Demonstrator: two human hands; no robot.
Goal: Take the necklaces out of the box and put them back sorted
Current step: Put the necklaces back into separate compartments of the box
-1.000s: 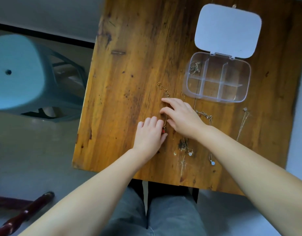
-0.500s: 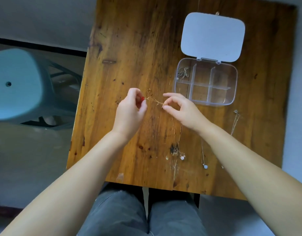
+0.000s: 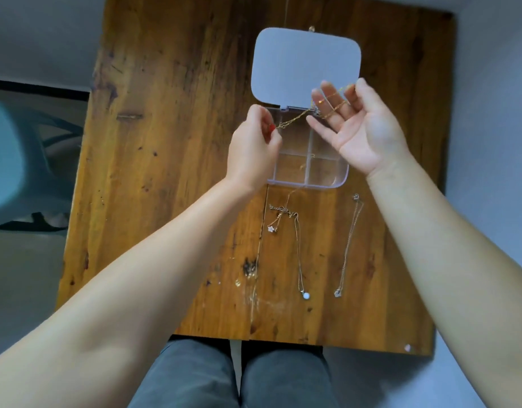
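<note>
A clear compartment box (image 3: 327, 184) lies open on the wooden table (image 3: 171, 172), its white lid (image 3: 303, 64) flipped back. Above the box my left hand (image 3: 253, 151) pinches one end of a gold necklace (image 3: 298, 116), by a small red pendant. The chain stretches right and drapes over the spread fingers of my right hand (image 3: 359, 131), palm up, thumb against it. On the table below the box lie a flower-pendant necklace (image 3: 276, 222), a white-bead necklace (image 3: 299, 260) and a third thin chain (image 3: 349, 248). The left compartments are hidden by my left hand.
A pale blue plastic stool (image 3: 15, 160) stands left of the table. My knees in grey trousers (image 3: 230, 378) are under the near edge. Grey floor surrounds the table.
Both hands lifted the gold necklace off the table and carried it up over the box. My right hand turned palm up with the chain looped over its fingers.
</note>
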